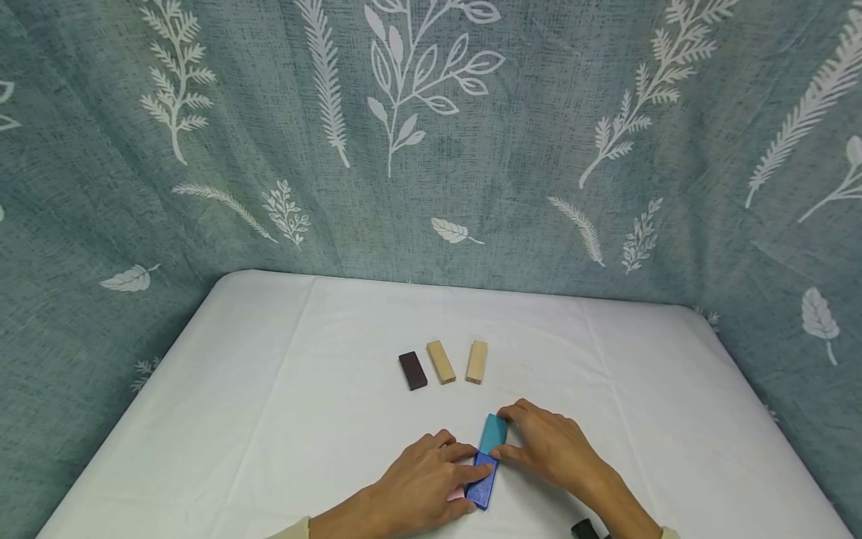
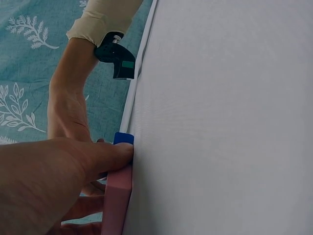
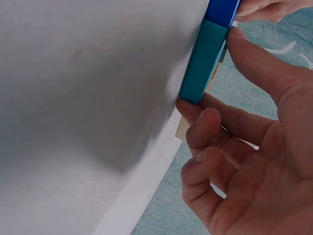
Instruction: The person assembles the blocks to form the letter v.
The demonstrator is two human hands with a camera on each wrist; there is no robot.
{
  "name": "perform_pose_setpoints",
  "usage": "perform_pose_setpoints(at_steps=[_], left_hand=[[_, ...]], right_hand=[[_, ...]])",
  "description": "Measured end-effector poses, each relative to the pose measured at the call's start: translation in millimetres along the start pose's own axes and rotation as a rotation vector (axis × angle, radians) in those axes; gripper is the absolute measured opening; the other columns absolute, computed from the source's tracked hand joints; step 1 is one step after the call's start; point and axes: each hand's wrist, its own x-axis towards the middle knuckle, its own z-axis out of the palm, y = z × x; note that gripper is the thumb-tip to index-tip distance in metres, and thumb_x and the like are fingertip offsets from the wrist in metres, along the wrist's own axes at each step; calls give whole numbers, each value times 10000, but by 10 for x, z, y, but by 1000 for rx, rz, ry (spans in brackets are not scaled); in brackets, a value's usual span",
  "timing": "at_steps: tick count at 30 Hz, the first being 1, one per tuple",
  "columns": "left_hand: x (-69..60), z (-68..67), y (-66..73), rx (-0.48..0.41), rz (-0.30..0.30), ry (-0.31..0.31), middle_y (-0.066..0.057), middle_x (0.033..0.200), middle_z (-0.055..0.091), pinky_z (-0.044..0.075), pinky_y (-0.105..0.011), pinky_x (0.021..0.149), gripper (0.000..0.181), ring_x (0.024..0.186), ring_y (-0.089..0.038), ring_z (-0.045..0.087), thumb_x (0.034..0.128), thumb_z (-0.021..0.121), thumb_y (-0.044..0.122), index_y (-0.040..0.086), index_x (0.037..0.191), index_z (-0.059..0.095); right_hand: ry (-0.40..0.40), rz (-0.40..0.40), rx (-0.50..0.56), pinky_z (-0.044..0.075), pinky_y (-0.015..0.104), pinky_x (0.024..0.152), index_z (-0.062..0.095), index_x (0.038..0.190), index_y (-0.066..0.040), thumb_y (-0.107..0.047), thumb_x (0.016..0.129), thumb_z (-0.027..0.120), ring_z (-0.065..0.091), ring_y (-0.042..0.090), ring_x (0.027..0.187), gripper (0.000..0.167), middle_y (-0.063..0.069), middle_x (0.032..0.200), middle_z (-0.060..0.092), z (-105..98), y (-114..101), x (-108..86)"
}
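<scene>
A teal block [image 1: 494, 433] and a blue block [image 1: 482, 488] lie end to end on the white table, touching. My left hand [image 1: 426, 479] pinches the blue block between thumb and fingers. Beside the blue block, a pink block [image 1: 456, 493] is mostly hidden under that hand; the left wrist view shows more of the pink block [image 2: 117, 200]. My right hand [image 1: 555, 449] holds the teal block, its thumb near the joint with the blue one and a finger at the far end. In the right wrist view the teal block [image 3: 203, 63] meets the blue block [image 3: 222, 11].
Farther back on the white table [image 1: 337, 389] lie a dark brown block [image 1: 413, 370] and two light wooden blocks, one on the left [image 1: 441, 362] and one on the right [image 1: 477, 362]. A black object [image 1: 584, 529] shows by the right forearm. A patterned curtain [image 1: 525, 224] hangs behind.
</scene>
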Motion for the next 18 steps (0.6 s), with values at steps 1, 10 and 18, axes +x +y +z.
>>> perform_pose_setpoints(at_steps=[1, 10, 18], left_hand=[[1, -2, -1, -3, -1, -3, 48, 1320, 649, 446, -212, 846, 485, 1105, -106, 534, 924, 707, 465, 320, 1382, 645], [6, -11, 1, -7, -3, -16, 52, 1333, 639, 448, -225, 865, 485, 1126, -107, 531, 927, 700, 466, 319, 1386, 641], [4, -16, -5, 5, 9, -10, 57, 1335, 635, 453, -227, 871, 482, 1130, -103, 530, 930, 695, 475, 329, 1385, 639]], right_hand=[[0, -1, 0, 532, 526, 832, 698, 1183, -157, -442, 792, 840, 680, 226, 1024, 505, -47, 1163, 656, 0, 1, 1], [-8, -4, -5, 541, 504, 814, 698, 1184, -149, -472, 785, 836, 679, 219, 991, 532, -35, 1150, 656, -13, -3, 5], [-12, 5, -7, 539, 511, 820, 698, 1187, -146, -466, 782, 841, 677, 221, 994, 536, -34, 1148, 653, -14, -11, 11]])
